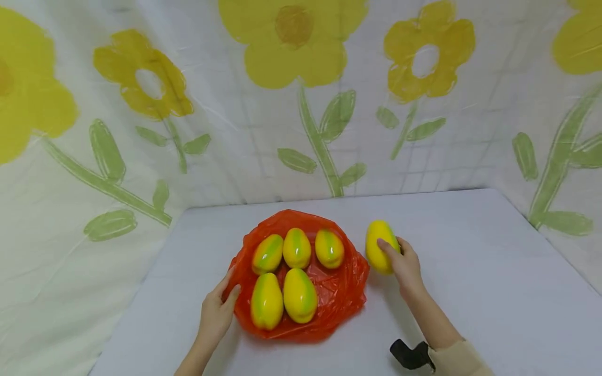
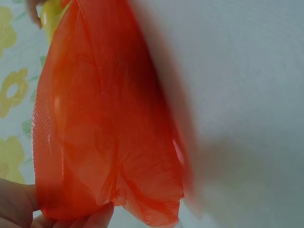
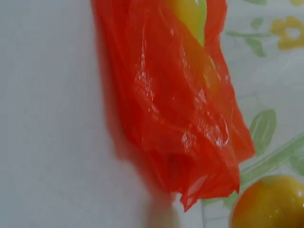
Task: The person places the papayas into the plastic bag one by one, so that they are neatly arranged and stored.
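A red plastic bag [image 1: 340, 297] lies spread open on the table, with several glossy yellow papayas [image 1: 300, 296] streaked green inside it. At its left rim, my left hand [image 1: 217, 310] pinches the plastic between thumb and fingers; the left wrist view shows the fingers partly behind the thin red film [image 2: 104, 118]. My right hand [image 1: 407, 265] holds another papaya [image 1: 377, 255] just beyond the bag's right rim. In the right wrist view this papaya [image 3: 271, 204] appears at the lower right corner, beside the crumpled bag [image 3: 166, 104], and the hand itself is out of sight.
The white table [image 1: 489, 261] has its far edge close to a hanging curtain [image 1: 226, 156] printed with yellow flowers. A black wrist device [image 1: 410, 355] sits by the right sleeve [image 1: 458, 360], near the table surface.
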`<state>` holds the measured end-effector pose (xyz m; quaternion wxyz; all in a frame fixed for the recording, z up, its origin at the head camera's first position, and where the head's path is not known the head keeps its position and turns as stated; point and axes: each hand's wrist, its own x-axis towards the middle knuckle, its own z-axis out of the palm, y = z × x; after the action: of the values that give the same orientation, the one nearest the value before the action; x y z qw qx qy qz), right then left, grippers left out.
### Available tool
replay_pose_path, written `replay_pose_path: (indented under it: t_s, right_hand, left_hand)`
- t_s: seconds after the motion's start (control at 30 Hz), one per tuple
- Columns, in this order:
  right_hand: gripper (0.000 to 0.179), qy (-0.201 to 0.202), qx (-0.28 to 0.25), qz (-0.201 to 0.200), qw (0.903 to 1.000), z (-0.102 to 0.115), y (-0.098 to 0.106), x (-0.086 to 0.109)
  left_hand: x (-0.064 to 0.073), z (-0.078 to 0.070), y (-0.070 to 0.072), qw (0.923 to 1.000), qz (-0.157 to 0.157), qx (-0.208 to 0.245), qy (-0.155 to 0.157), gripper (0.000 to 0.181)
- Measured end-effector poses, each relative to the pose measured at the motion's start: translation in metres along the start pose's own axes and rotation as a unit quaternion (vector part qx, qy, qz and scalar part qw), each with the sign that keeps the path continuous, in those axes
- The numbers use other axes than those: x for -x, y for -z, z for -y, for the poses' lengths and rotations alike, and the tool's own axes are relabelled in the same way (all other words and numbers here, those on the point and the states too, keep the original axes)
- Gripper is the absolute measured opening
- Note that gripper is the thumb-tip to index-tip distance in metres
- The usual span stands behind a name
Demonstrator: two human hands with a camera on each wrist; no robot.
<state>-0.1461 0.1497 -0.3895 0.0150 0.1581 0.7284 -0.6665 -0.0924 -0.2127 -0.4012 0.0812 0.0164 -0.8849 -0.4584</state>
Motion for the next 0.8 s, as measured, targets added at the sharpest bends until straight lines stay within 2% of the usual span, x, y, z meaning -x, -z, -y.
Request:
replay_pose_path:
  t_s: [0.13, 0.4, 0.67, 0.8]
  right_hand:
    - [0.071, 0.006, 0.006, 0.027, 0.9996, 0.006, -0.007, 0.013]
    - [0.069, 0.033, 0.030, 0.047, 0.9979, 0.014, -0.030, 0.038]
    - [0.070, 0.056, 0.059, 0.062, 0.9948, 0.004, -0.065, 0.059]
    - [0.072, 0.053, 0.069, 0.068, 0.9939, -0.004, -0.079, 0.063]
  left_hand:
    - [0.001, -0.002, -0.002, 1.0000, -0.009, 0.002, 0.003, 0.045]
    - [0.001, 0.001, -0.003, 1.0000, -0.007, 0.000, 0.004, 0.046]
    - [0.001, 0.000, -0.003, 1.0000, -0.007, 0.004, 0.005, 0.045]
    - [0.000, 0.000, -0.004, 1.0000, -0.005, 0.006, 0.001, 0.045]
